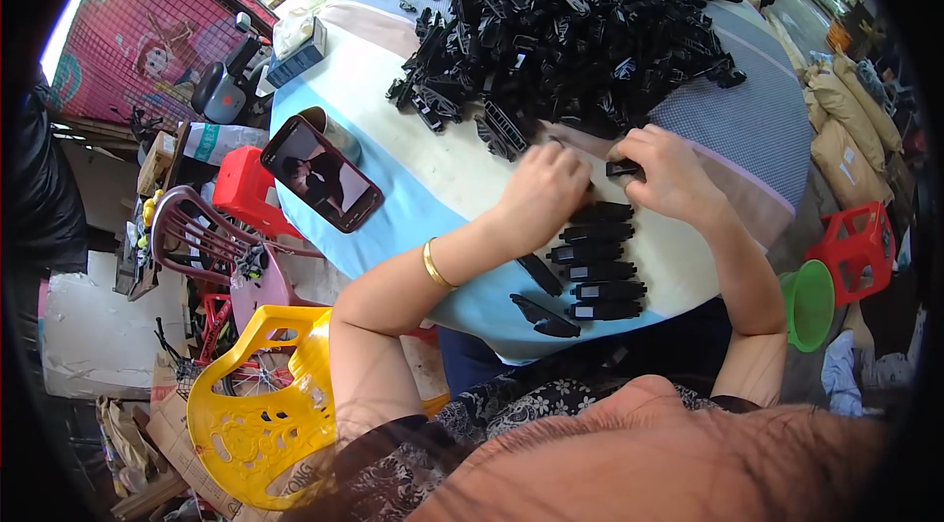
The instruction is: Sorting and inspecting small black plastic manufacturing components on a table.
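Note:
My right hand (673,171) pinches a small black plastic part (621,168) between thumb and fingers, just above the table. Close beside it, my left hand (543,190) is closed with its fingers curled downward; whatever they hold is hidden. A gold bangle (437,264) circles my left wrist. Below both hands, several long black plastic parts (603,271) lie stacked side by side in a column. Left of that column, two loose black parts (545,317) rest at a slant. A large heap of similar black parts (580,40) covers the far side of the table.
A phone (322,174) leans against a can (336,135) on the cloth-covered table (393,190), with a blue box (297,55) farther back. Around it are a yellow chair (258,414), red stools (854,249), a green bucket (809,306) and stacked sacks (842,158).

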Demonstrator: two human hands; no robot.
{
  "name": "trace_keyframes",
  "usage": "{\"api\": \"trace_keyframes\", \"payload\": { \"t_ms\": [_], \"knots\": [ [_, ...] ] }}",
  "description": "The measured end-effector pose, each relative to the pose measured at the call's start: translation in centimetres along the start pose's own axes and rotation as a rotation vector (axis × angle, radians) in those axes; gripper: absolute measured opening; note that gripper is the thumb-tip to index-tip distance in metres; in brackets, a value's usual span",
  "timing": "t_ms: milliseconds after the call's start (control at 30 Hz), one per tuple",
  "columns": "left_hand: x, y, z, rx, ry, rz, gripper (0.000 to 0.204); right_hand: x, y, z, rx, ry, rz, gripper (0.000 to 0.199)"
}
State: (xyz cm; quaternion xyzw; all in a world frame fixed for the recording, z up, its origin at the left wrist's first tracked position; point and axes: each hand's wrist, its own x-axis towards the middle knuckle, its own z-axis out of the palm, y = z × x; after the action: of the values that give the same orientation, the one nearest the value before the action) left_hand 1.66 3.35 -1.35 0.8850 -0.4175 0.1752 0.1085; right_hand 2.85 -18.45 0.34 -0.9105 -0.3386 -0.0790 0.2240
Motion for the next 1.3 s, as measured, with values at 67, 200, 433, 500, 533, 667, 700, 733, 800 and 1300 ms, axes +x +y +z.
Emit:
{"api": "trace_keyframes", "payload": {
  "t_ms": [67, 200, 433, 500, 533, 667, 700, 733, 800, 1300],
  "knots": [
    [0.2, 0.2, 0.4, -0.195, -0.046, -0.012, 0.04, -0.2, 0.0, -0.2, -0.101, 0.019, 0.046, 0.024],
    [1.3, -1.9, 0.4, -0.415, 0.032, 0.071, 0.044, -0.6, -0.1, -1.2, -0.141, 0.042, 0.105, 0.023],
    [3.1, -2.8, 1.9, -0.298, 0.041, 0.152, 0.04, 0.3, -0.7, -1.5, 0.185, 0.165, 0.314, 0.02],
    [3.3, -2.3, 2.0, -0.254, -0.026, 0.136, 0.038, 0.5, -0.8, -1.2, 0.25, 0.363, 0.208, 0.019],
    [3.4, -2.1, 1.5, -0.224, -0.083, 0.073, 0.037, 0.4, -0.6, -1.1, 0.248, 0.363, 0.21, 0.019],
    [2.3, -2.9, 1.7, -0.448, -0.057, -0.049, 0.036, 0.5, -1.1, -1.0, 0.258, 0.2, 0.043, 0.022],
    [2.3, -2.5, 1.8, -0.518, 0.0, -0.082, 0.028, 0.4, -0.8, -0.6, 0.137, 0.177, -0.037, 0.021],
    [2.1, -2.4, 1.8, -0.52, 0.0, -0.08, 0.028, 0.2, -0.6, -0.7, 0.135, 0.177, -0.035, 0.021],
    [1.4, -2.5, 1.3, -0.424, 0.074, -0.111, 0.024, -0.1, -0.4, -0.8, 0.014, 0.084, -0.036, 0.02],
    [1.3, -2.7, -0.6, -0.527, -0.21, -0.046, 0.022, 0.5, -0.2, -0.7, 0.357, -0.249, 0.044, 0.015]
  ]
}}
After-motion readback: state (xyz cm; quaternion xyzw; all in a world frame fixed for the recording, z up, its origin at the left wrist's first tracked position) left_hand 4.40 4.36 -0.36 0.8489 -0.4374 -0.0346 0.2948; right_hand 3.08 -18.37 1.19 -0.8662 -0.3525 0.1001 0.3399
